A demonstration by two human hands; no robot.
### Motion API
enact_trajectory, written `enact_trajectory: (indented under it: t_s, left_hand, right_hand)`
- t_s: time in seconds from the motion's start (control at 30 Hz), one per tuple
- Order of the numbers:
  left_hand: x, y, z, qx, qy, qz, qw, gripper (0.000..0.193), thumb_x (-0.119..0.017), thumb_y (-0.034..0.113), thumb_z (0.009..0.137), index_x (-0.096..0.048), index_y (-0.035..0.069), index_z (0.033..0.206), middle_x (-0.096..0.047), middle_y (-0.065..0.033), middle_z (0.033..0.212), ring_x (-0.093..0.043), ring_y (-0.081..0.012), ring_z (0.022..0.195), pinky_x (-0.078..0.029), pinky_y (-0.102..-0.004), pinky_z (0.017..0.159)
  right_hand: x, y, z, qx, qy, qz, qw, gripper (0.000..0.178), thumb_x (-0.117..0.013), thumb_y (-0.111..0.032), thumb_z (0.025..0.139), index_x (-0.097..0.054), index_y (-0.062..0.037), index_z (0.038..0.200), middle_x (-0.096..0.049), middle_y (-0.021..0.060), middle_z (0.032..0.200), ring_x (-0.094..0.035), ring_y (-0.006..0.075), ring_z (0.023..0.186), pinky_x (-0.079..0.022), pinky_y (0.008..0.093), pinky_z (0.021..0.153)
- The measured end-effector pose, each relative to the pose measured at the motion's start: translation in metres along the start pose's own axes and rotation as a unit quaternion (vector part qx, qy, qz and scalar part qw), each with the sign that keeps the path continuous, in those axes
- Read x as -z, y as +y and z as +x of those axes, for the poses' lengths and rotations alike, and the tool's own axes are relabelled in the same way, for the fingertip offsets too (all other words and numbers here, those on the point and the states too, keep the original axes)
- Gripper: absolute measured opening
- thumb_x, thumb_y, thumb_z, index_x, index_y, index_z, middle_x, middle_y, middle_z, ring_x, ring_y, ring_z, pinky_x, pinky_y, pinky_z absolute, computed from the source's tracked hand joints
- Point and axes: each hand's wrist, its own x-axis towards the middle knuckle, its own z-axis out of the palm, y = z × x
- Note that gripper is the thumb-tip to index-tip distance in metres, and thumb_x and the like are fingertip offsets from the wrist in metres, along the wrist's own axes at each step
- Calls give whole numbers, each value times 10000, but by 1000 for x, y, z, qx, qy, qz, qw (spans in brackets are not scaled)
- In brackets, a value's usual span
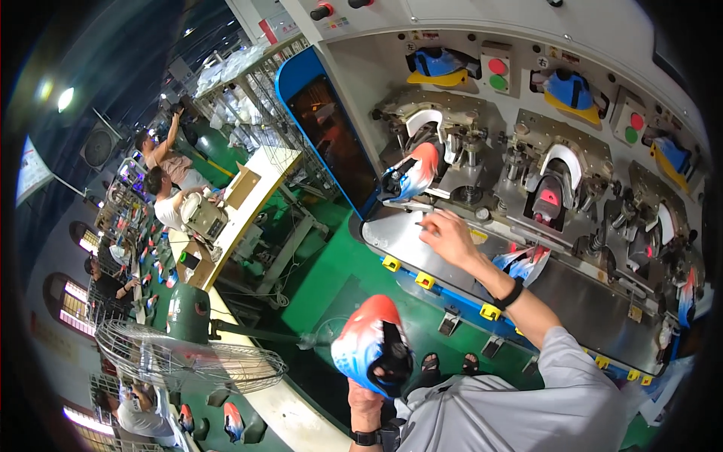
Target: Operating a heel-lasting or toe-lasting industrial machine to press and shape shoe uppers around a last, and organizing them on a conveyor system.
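My left hand [367, 399] is closed around the lower end of a shoe upper [370, 343], coloured red, white and blue, held above the green floor. The dark opening of this upper faces right. Over the metal ledge of the machine, my right hand [449, 237] reaches forward with its fingers bent and partly apart; I make out nothing held in it. Just beyond it, another red, white and blue shoe upper [413, 172] sits at the left station, beneath a white curved pad [424, 120]. The middle station has a dark form with a red patch [548, 203] under a similar pad.
Another upper [527, 262] lies at the ledge beside my right forearm. Red and green buttons [497, 74] and blue-yellow moulds [440, 68] are above the stations. To the left stand a caged fan [188, 354] and a curved pale table [252, 177]; several people work farther off.
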Motion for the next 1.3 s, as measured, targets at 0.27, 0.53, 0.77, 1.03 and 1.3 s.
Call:
enact_trajectory:
  t_s: [0.27,0.53,0.77,1.03,1.3]
  left_hand:
    - [-25,17,81,-100,25,55,993,796,-867,45,676,-464,24,1362,-661,-105,1171,-642,-206,1042,-535,-336,888]
    - [0,34,96,-41,57,82,994,686,-860,11,689,-542,43,1297,-668,-109,1171,-658,-178,1016,-560,-314,851]
    - [-25,5,119,5,-29,59,998,616,-880,46,673,-600,25,1221,-673,-72,1120,-649,-181,998,-526,-328,908]
    - [-108,-64,72,175,-180,35,967,640,-786,-49,670,-550,-9,1263,-644,-41,1089,-626,-180,987,-512,-322,883]
    - [-196,-156,-45,286,-305,65,906,823,-822,-12,570,-461,-27,1310,-595,-84,1180,-606,-231,1072,-505,-361,950]
  right_hand:
    - [-121,40,115,86,-104,-407,904,511,-756,-405,714,-610,-73,1073,-662,63,981,-594,241,1016,-349,448,987]
    - [-63,-23,83,129,67,-131,981,260,-696,-123,744,-640,-34,983,-644,125,900,-583,321,926,-390,422,919]
    - [69,-149,-76,72,14,151,986,326,-778,-265,819,-624,-15,961,-628,109,907,-598,291,931,-378,541,1017]
    - [144,-169,-201,-8,92,18,996,318,-744,-181,823,-576,-21,1040,-573,141,1044,-527,340,1004,-374,519,995]
    - [225,-195,-342,-78,198,-126,969,417,-730,-181,808,-467,-74,1113,-472,138,1179,-466,350,1088,-328,512,968]
